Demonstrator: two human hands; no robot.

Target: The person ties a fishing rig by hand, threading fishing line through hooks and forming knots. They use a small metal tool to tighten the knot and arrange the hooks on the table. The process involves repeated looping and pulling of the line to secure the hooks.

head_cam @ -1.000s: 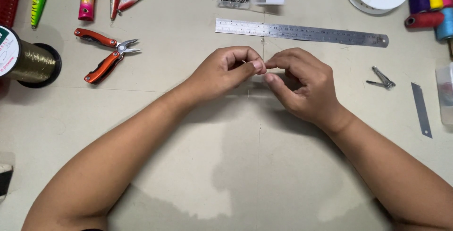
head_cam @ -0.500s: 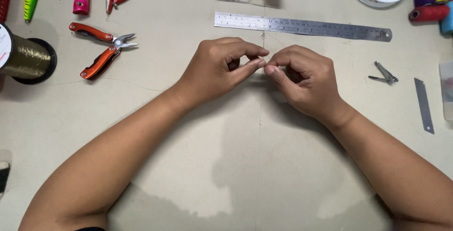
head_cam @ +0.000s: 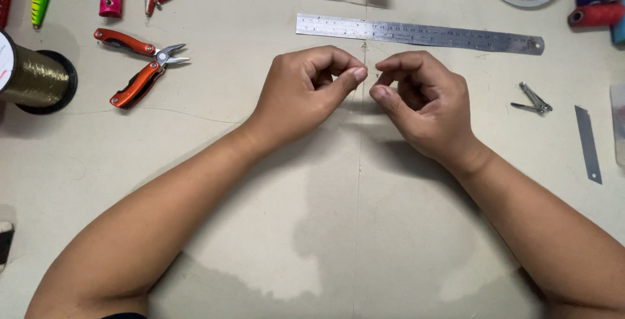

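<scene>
Both hands pinch a thin fishing line (head_cam: pixel 364 55) at table centre: left hand (head_cam: pixel 306 91) and right hand (head_cam: pixel 420 101) fingers closed on it, ruler (head_cam: pixel 420 34) at 12 o'clock. Looks like knot-tying; next needs a steady, even pull.

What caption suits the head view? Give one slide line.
Left hand and right hand pinch something tiny between them above the table, below a steel ruler.

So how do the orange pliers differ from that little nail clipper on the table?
The orange pliers lie to the left of the left hand, the nail clipper to the right of the right hand. The pliers are clearly larger, with orange handles spread apart; the clipper is small, bare silver metal, its lever raised. Both lie untouched on the table.
</scene>
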